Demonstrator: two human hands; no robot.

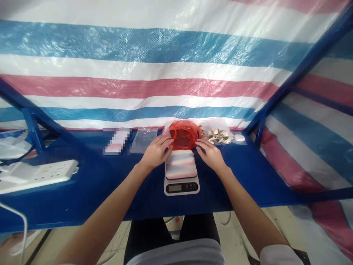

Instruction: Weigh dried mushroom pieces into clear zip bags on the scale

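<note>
Left hand (154, 151) and right hand (211, 154) pinch red bag (184, 127) — scale (181, 166) (marked M, T) nearer.

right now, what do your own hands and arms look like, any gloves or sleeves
The left hand and right hand are both bare: no gloves, and no watch or bracelet shows. The left forearm and right forearm are uncovered too. A pale grey-white sleeve shows on the right arm.
</note>
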